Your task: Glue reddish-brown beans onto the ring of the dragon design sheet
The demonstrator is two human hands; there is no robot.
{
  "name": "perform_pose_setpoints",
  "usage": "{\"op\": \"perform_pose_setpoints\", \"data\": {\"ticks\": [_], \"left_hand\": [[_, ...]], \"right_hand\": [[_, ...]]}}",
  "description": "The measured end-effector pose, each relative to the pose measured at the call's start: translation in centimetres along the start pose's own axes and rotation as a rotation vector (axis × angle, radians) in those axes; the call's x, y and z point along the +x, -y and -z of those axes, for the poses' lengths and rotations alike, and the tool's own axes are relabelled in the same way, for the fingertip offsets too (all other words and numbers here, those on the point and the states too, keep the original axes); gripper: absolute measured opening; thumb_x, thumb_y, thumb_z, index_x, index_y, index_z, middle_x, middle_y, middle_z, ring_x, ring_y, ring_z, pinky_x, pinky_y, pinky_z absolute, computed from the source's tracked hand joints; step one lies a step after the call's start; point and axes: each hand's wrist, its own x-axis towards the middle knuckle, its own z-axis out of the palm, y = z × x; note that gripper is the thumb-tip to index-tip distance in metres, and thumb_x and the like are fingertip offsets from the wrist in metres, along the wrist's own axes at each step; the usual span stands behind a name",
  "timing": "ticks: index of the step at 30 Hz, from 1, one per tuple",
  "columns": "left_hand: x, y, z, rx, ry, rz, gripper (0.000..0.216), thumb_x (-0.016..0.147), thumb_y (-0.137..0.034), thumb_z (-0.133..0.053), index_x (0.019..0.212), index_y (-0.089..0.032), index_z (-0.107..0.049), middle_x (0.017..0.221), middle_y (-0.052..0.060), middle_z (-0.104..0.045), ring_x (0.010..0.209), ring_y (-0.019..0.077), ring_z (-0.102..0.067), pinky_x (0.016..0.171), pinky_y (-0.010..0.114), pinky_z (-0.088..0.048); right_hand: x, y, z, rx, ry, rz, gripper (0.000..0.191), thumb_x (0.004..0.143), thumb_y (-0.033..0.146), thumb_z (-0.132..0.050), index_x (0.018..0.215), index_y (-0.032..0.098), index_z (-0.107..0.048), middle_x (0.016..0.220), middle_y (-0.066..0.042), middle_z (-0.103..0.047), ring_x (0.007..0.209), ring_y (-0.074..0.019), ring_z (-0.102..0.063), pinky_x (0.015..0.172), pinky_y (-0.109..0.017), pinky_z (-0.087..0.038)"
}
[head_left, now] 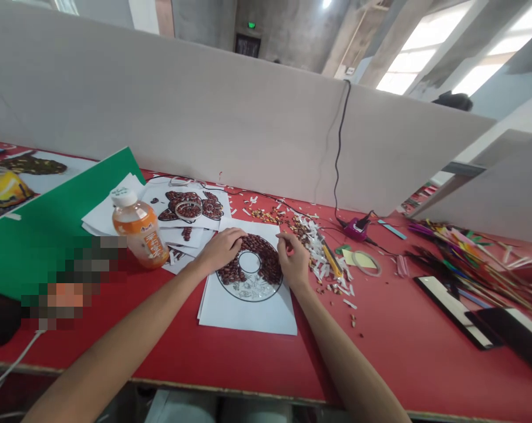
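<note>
On a white sheet of paper (248, 320) is a black-outlined ring, its upper part and sides filled with dark red-brown beans (266, 249). The lower part of the ring shows shiny, clear-looking patches (248, 289). My left hand (224, 249) rests at the ring's upper left edge, fingers stretched out over paper and beans. At the upper right edge my right hand (293, 258) has its thumb and forefinger pinched together; anything between them is too small to make out.
Left stands an orange-labelled bottle (140, 229), beside a bean-covered picture (184, 205) and a green board (72, 205). Right lie white paper strips (321, 258), scattered beans, a yellow cutter (332, 260), a tape roll (366, 263), a purple power socket (356, 229) and dark phone-like slabs (508, 329).
</note>
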Motion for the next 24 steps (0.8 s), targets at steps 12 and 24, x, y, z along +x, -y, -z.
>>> {"op": "perform_pose_setpoints", "data": {"ticks": [12, 24], "left_hand": [[-0.6, 1.0, -0.1, 0.021, -0.007, -0.014, 0.032, 0.101, -0.021, -0.040, 0.118, -0.021, -0.067, 0.124, 0.006, -0.070, 0.120, 0.0208, -0.063, 0.111, 0.039, -0.047], [-2.5, 0.6, 0.8, 0.073, 0.054, -0.013, 0.035, 0.103, -0.023, -0.040, 0.126, -0.018, -0.065, 0.140, 0.007, -0.063, 0.134, 0.0198, -0.055, 0.120, 0.038, -0.039]], "right_hand": [[0.0, -0.9, -0.4, 0.050, 0.026, 0.110, 0.024, 0.096, 0.033, -0.052, 0.103, 0.020, -0.071, 0.100, -0.009, -0.076, 0.084, -0.0216, -0.068, 0.081, -0.035, -0.053], [-0.2, -1.6, -1.0, 0.106, 0.045, 0.056, 0.025, 0.095, 0.032, -0.051, 0.109, 0.019, -0.067, 0.091, -0.007, -0.077, 0.080, -0.0208, -0.072, 0.077, -0.034, -0.054]]}}
